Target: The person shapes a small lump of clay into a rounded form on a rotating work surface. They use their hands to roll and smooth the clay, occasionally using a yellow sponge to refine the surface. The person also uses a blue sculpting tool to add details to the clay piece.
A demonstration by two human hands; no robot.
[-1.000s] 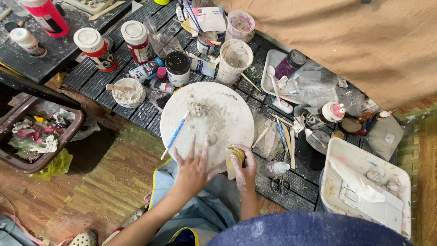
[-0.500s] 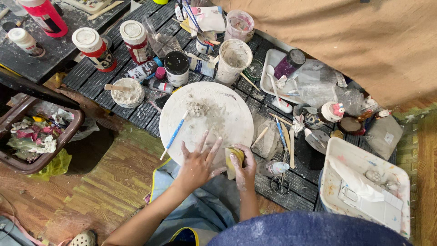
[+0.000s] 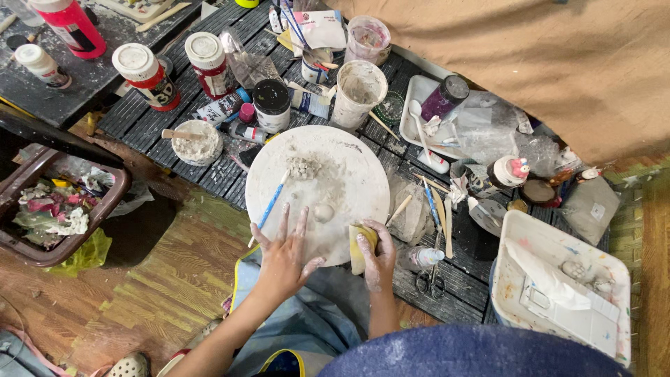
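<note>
A round white board smeared with clay lies on the dark slatted table. My left hand rests flat with its fingers spread on the board's near edge. A small ball of clay sits just beyond its fingertips. A rough lump of clay lies farther back on the board. A blue-handled tool leans across the board's left rim. My right hand grips a yellow sponge at the board's near right edge.
Paint jars, a black-lidded jar, a clay-smeared cup and a small bowl of clay crowd the table's back. Scissors, wooden tools and a white tub lie right. A brown bin of scraps stands left.
My left hand has slid a little toward me and now lies off the small clay ball, which shows on the board. My right hand still holds the sponge.
</note>
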